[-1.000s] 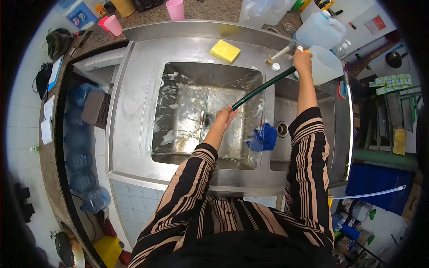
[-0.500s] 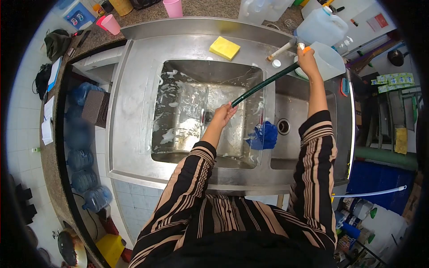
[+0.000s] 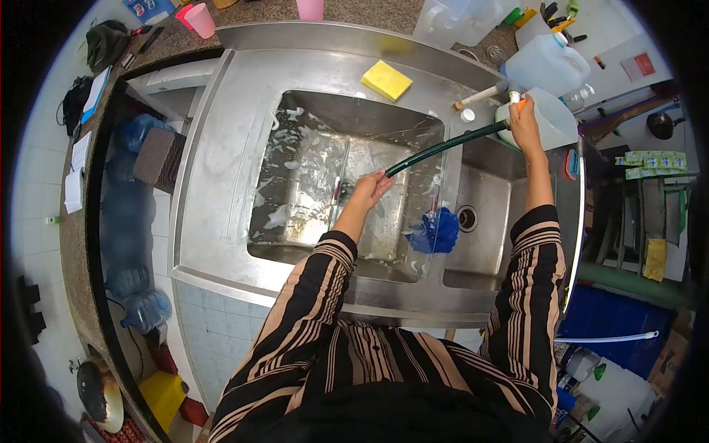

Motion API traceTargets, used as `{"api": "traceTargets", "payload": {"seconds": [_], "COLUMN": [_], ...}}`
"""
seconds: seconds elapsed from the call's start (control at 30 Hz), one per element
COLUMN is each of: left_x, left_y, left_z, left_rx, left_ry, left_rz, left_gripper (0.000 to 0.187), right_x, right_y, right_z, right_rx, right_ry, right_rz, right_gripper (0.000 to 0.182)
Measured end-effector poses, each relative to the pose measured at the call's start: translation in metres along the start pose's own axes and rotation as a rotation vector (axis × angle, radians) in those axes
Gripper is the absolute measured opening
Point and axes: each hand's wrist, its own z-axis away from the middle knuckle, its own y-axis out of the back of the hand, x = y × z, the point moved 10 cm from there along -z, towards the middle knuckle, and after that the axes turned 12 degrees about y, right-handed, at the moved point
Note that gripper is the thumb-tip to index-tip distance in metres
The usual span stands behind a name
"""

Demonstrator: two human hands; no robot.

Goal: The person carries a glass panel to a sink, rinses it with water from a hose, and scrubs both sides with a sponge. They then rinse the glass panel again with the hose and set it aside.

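Note:
A dark green hose (image 3: 447, 145) stretches over the sink, bending slightly. Its free end is in my left hand (image 3: 371, 190), whose fingers are closed around it above the large basin (image 3: 317, 170). Near the back right, my right hand (image 3: 526, 127) grips an orange-and-white tap fitting (image 3: 521, 105), where the hose's other end meets it. Soap suds and water streaks mark the large basin. A crumpled blue cloth (image 3: 436, 230) lies over the divider side of that basin. Behind it, a yellow sponge (image 3: 386, 80) rests on the steel ledge.
A small basin (image 3: 484, 214) with a drain is at right. A pale pipe (image 3: 480, 95), a white cap (image 3: 467, 115), a translucent tub (image 3: 554, 118) and a large jug (image 3: 548, 65) stand behind it. Pink cups (image 3: 200, 20) are on the back counter; water bottles (image 3: 146, 310) are at left.
The camera view has shifted and tilted slightly. The hose now bows upward more between my hands. Both hands keep their holds.

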Motion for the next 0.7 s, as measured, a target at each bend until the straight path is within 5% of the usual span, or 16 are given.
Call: {"api": "traceTargets", "payload": {"seconds": [0.43,0.53,0.6,0.63,0.7], "left_x": [-0.003,-0.001,0.002,0.003,0.004], "left_y": [0.056,0.079,0.087,0.091,0.096], "left_z": [-0.011,-0.015,-0.016,-0.013,-0.012], "left_rx": [0.229,0.284,0.299,0.334,0.371], "left_ry": [-0.005,-0.033,-0.05,-0.058,-0.064], "left_rz": [0.043,0.011,-0.029,-0.026,-0.032], "left_gripper": [0.019,0.016,0.014,0.013,0.012], "right_x": [-0.002,-0.027,-0.101,-0.111,-0.144], "right_y": [-0.006,0.002,0.038,0.033,-0.017], "right_z": [-0.001,0.004,0.035,0.055,0.097], "right_rx": [-0.055,0.089,0.445,0.519,0.432], "right_ry": [0.124,0.128,0.332,0.276,0.315], "right_rz": [-0.007,0.104,0.345,0.166,-0.236], "right_gripper": [0.062,0.059,0.047,0.027,0.021]}}
